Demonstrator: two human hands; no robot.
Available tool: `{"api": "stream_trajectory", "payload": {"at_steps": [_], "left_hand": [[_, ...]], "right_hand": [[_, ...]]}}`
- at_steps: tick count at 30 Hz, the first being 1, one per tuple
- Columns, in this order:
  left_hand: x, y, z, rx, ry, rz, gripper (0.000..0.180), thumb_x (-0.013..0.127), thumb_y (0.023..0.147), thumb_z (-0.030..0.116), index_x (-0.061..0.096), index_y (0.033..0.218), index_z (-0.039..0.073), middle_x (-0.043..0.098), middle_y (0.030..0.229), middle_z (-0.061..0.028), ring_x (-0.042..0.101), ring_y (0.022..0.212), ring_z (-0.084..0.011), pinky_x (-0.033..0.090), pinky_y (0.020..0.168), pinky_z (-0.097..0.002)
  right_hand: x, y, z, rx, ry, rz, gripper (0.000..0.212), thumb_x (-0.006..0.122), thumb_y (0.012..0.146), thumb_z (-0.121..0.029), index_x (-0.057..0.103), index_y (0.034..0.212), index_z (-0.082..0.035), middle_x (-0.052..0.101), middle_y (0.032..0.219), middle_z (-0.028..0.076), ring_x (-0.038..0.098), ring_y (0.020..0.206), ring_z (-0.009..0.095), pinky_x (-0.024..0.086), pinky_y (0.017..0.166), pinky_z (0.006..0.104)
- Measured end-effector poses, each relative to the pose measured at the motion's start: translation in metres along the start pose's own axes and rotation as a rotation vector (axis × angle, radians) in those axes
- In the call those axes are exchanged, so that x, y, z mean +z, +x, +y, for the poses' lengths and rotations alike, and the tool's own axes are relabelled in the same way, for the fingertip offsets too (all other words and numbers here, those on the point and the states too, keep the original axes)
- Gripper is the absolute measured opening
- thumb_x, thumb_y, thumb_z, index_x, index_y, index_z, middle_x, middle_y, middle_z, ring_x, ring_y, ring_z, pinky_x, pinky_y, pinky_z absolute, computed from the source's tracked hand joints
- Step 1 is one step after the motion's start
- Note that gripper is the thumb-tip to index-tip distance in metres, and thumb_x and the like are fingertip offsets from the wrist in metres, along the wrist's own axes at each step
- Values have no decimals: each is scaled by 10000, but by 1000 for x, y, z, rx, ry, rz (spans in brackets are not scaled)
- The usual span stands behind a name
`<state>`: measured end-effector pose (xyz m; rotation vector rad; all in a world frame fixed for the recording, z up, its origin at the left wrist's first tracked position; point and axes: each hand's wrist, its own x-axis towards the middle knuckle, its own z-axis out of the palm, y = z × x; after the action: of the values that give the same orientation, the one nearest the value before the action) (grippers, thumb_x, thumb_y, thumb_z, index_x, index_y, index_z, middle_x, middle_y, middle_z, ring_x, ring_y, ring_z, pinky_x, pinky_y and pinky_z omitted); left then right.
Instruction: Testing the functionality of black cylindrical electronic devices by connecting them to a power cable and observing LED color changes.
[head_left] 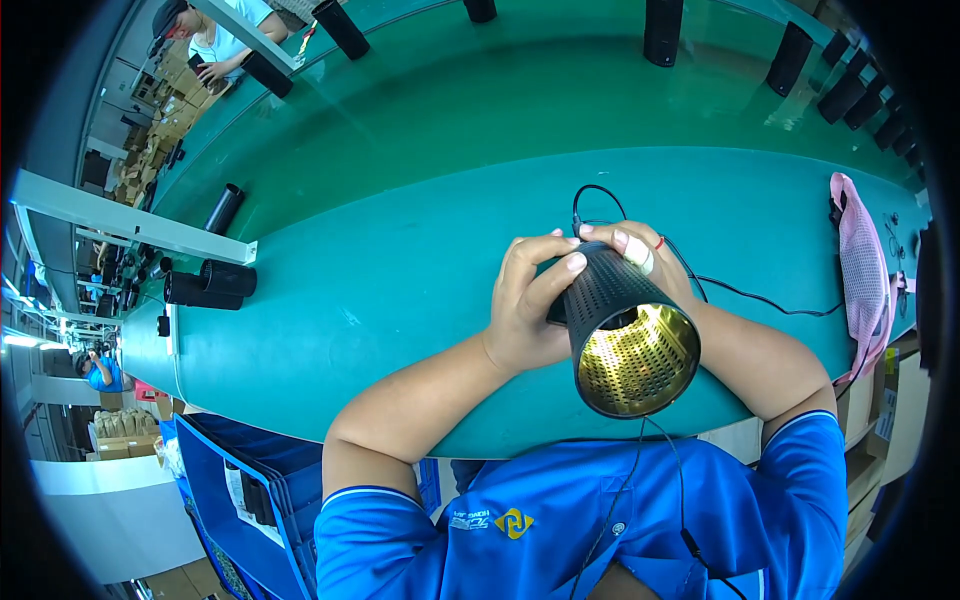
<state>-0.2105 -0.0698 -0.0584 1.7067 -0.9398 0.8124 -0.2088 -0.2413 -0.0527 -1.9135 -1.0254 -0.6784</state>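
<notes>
A black perforated cylinder [612,285] is held tilted over the table, its open end facing me and showing a shiny gold-coloured inside. My left hand [528,300] grips its left side, thumb near the far end. My right hand [655,262] closes on its right side and far end; one finger has a white wrap and another a red band. A thin black cable [600,188] loops up from a small plug [577,228] at the fingertips of both hands. Whether the plug sits in the cylinder is hidden by the fingers.
The green table [400,250] carries dark cylinders [212,284] at left and several more along the far strip. A pink mesh bag [865,270] lies at the right edge, near the cable's end. Blue folding panels [240,500] stand at lower left. Another person [225,45] works at far left.
</notes>
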Motion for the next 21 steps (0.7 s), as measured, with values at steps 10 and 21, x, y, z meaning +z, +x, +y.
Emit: {"api": "stream_trajectory", "payload": {"at_steps": [10,21], "left_hand": [[-1,-4,-1,-75,-42,-27,730,792,550,84,470,1203,143,523,1089,-120,522,871,-260,468,826,-400],[-2,0,1,-51,-28,-26,733,798,550,87,472,1204,144,525,1091,-115,520,880,-258,471,832,-402]], "right_hand": [[2,-5,3,46,17,-23,669,667,659,-11,403,1273,-34,565,1172,132,567,947,272,457,785,341],[3,-3,2,20,-9,-3,660,663,662,-11,405,1270,-33,568,1166,130,568,940,269,460,777,341]]}}
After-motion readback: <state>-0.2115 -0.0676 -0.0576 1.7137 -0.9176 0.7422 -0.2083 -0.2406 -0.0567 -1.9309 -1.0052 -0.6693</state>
